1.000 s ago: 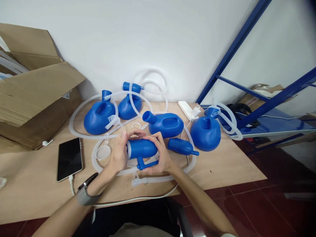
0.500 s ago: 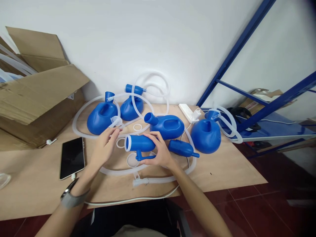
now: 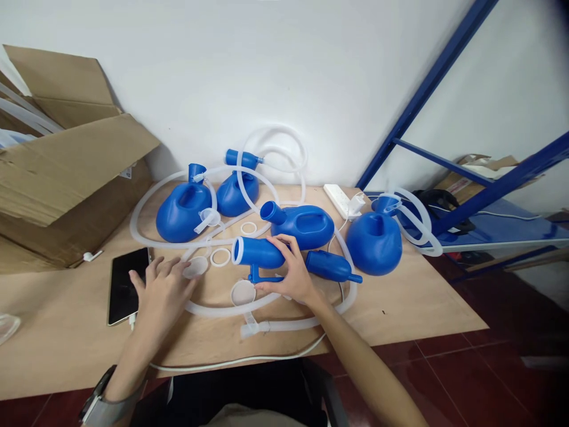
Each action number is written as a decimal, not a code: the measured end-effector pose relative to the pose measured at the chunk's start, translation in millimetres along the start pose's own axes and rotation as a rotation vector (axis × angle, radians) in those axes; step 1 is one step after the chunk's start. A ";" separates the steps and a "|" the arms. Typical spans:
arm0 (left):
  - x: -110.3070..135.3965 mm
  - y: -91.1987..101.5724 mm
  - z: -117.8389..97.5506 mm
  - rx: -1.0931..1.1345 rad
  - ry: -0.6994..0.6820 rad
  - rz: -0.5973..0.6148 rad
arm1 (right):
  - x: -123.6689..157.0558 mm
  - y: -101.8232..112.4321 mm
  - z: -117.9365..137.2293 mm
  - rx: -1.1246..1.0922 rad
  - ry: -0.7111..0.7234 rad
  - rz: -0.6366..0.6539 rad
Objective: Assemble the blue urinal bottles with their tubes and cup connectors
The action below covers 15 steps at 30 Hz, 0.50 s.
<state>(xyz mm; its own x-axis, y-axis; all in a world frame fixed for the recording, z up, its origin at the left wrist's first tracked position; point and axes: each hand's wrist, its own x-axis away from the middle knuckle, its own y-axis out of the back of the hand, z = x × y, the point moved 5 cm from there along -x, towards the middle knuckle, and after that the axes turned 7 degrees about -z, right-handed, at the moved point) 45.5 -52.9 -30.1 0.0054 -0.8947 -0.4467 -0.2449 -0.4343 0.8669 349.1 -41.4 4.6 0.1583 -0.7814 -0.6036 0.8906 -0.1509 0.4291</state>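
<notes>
My right hand [image 3: 296, 270] is wrapped round a blue plastic spout piece [image 3: 258, 252], held above the table with its open mouth to the left. A white ring sits on that mouth, and a thin blue handle hangs underneath. My left hand [image 3: 164, 290] is low over the table, fingers spread, its fingertips at the edge of a clear round cap [image 3: 195, 267]; whether they touch it I cannot tell. Close by are a loose white ring [image 3: 220, 257] and another clear cap [image 3: 243, 292]. A second blue spout piece [image 3: 329, 265] lies right of my right hand.
Several blue bottles stand behind, including one on its side [image 3: 306, 226] and one at right [image 3: 374, 243]. Clear hoses [image 3: 151, 237] loop across the table. A phone [image 3: 128, 284], a cardboard box [image 3: 80, 178], a power strip [image 3: 340, 200] and a blue metal rack [image 3: 427, 89] surround them.
My left hand has moved left and down from beside the spout piece to the table near the clear cap, its fingers spreading. My right hand still holds the spout piece, shifted slightly right.
</notes>
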 end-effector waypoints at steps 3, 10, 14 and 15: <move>-2.5 -1.2 2.0 0.071 -0.051 0.014 | -1.1 0.7 -3.6 -0.050 -0.048 -0.003; -16.4 42.7 -1.3 0.471 0.156 -0.031 | -3.6 8.1 -6.7 -0.220 -0.093 -0.053; -31.1 62.0 -27.1 1.112 0.471 -0.124 | -2.8 7.6 -6.4 -0.332 -0.115 -0.027; -35.4 60.2 -39.4 1.217 0.500 -0.099 | -2.7 6.1 -5.2 -0.337 -0.105 -0.004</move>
<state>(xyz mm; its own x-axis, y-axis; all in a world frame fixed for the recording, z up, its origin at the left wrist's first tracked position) 68.8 -51.5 46.6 0.3647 -0.9206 -0.1394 -0.9309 -0.3637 -0.0336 356.2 -37.1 5.4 0.1252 -0.8419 -0.5249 0.9846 0.0401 0.1704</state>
